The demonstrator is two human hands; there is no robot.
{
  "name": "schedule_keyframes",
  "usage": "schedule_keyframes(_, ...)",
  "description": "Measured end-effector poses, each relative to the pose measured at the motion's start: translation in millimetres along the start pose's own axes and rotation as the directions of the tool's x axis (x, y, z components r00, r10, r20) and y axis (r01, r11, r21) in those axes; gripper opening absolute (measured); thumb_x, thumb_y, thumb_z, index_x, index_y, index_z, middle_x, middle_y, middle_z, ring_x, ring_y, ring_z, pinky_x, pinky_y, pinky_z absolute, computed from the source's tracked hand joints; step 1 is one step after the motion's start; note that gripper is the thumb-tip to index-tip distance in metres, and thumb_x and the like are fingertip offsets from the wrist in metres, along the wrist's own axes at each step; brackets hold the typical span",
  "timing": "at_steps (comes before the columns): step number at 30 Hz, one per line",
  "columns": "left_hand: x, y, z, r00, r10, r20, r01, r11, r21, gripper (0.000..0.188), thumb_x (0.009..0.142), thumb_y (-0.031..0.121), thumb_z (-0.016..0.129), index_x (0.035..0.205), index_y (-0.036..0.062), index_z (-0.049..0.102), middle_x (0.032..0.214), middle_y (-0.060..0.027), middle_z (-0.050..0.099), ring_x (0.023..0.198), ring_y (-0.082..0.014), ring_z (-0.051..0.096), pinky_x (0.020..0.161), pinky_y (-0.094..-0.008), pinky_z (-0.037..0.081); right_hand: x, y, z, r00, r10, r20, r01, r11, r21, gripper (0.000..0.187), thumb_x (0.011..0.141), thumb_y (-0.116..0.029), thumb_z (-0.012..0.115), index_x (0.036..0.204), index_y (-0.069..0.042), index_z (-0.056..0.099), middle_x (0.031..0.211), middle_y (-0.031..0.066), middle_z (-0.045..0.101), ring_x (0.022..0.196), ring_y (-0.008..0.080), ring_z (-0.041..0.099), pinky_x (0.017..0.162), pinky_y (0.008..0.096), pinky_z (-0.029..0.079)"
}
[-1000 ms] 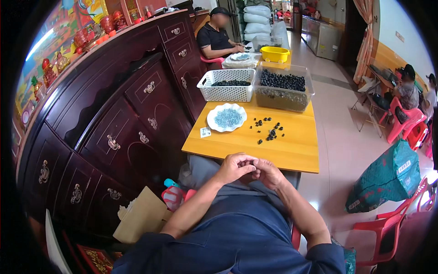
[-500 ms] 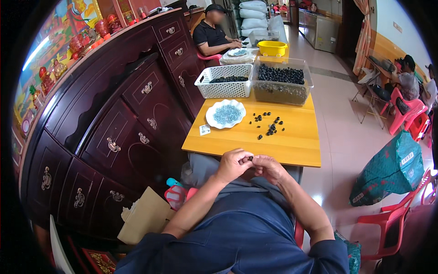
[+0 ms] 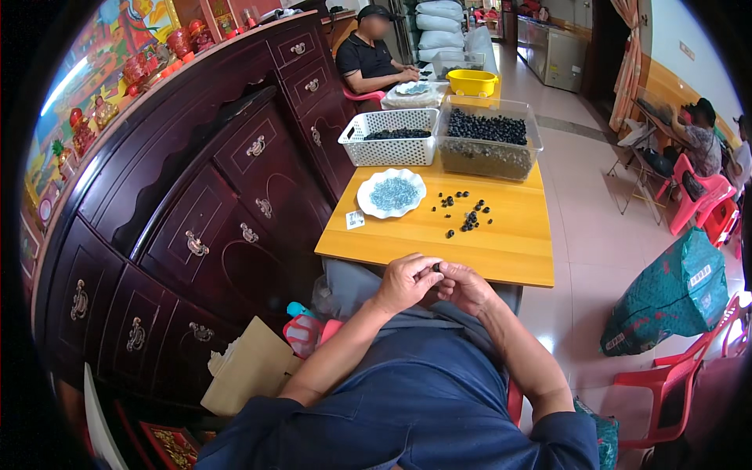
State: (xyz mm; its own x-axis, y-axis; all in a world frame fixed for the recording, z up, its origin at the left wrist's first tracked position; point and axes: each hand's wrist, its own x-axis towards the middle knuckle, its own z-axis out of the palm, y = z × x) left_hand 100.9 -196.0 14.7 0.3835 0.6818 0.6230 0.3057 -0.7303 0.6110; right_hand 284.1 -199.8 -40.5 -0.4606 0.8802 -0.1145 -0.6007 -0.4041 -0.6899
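At the near edge of the yellow wooden table [image 3: 376,249], my left hand [image 3: 406,282] and my right hand [image 3: 465,288] meet with fingers closed. Pinched between their fingertips is a small round black piece [image 3: 436,268]; its exact kind is too small to make out. Loose black pieces [image 3: 471,219] of similar look lie scattered on the tabletop beyond. To their left sits a white scalloped plate [image 3: 368,205] full of tiny clear-bluish bits [image 3: 394,193]. Behind these stand a white perforated basket [image 3: 388,152] and a clear plastic bin [image 3: 489,162], both holding black pieces.
A dark wooden cabinet [image 3: 219,196] runs along the left. Past the bins are a yellow tub [image 3: 471,83] and a seated person [image 3: 368,59] with hands at the table. On the right stand a green bag [image 3: 666,294] and a red plastic chair [image 3: 677,384]; other people sit farther off.
My fingers have shifted slightly around the black piece, which now shows more at the fingertips. The whole view has moved a little; the things on the table lie as before.
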Motion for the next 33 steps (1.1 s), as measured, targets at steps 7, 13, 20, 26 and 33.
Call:
schedule_keyframes(7,2.3,3.8,-0.9,0.999,0.034,-0.001,-0.034,0.999,0.015,0.02,0.084,0.003,0.074,0.104,0.0026,0.071,0.078,-0.0105,0.064,0.066,-0.0239,0.063,0.062,-0.0341,0.05,-1.9,2.7,5.9,1.0,-0.004,-0.008,0.004,0.995,0.104,0.013,0.096,-0.024,0.069,0.091,-0.013,0.065,0.07,-0.0035,0.052,0.063,0.0108,0.049,0.062,0.0285,0.041)
schedule_keyframes(13,2.6,6.5,-3.5,0.999,-0.033,0.019,0.034,0.998,-0.045,0.014,0.086,-0.001,0.072,0.1,-0.0013,0.07,0.089,-0.0148,0.071,0.08,-0.0287,0.069,0.072,-0.0326,0.053,-6.7,0.4,9.7,0.997,-0.063,0.052,0.062,0.998,0.024,0.014,0.098,-0.027,0.069,0.093,-0.015,0.066,0.068,-0.0072,0.052,0.066,0.0084,0.05,0.072,0.0298,0.047)
schedule_keyframes(20,3.0,4.5,-6.0,1.0,-0.003,0.016,0.004,1.0,-0.018,0.012,0.086,-0.002,0.072,0.098,-0.001,0.07,0.087,-0.0144,0.07,0.078,-0.0278,0.069,0.071,-0.0324,0.052,-6.7,-0.4,12.1,0.996,-0.08,0.032,0.081,0.997,-0.007,0.012,0.098,-0.026,0.069,0.093,-0.015,0.066,0.07,-0.0061,0.054,0.067,0.0092,0.051,0.073,0.0302,0.048)
schedule_keyframes(26,4.4,7.1,-4.4,0.999,-0.046,0.022,0.047,0.996,-0.071,0.013,0.087,-0.001,0.071,0.1,-0.0004,0.071,0.088,-0.0143,0.07,0.079,-0.027,0.069,0.073,-0.0318,0.053,-10.0,-3.3,10.1,0.995,-0.079,0.067,0.075,0.995,0.06,0.01,0.095,-0.022,0.066,0.095,-0.012,0.067,0.07,-0.0031,0.056,0.068,0.0127,0.054,0.073,0.0329,0.048)
schedule_keyframes(33,28.5,2.5,-7.1,0.999,0.039,-0.031,-0.044,0.983,-0.181,0.015,0.088,0.008,0.076,0.101,0.0007,0.073,0.073,-0.0061,0.06,0.063,-0.0138,0.056,0.059,-0.0274,0.045,-12.0,-8.5,9.8,0.988,-0.098,-0.118,0.107,0.992,0.073,0.016,0.098,-0.02,0.06,0.102,-0.005,0.065,0.07,-0.0005,0.056,0.066,0.0134,0.053,0.07,0.0314,0.048)
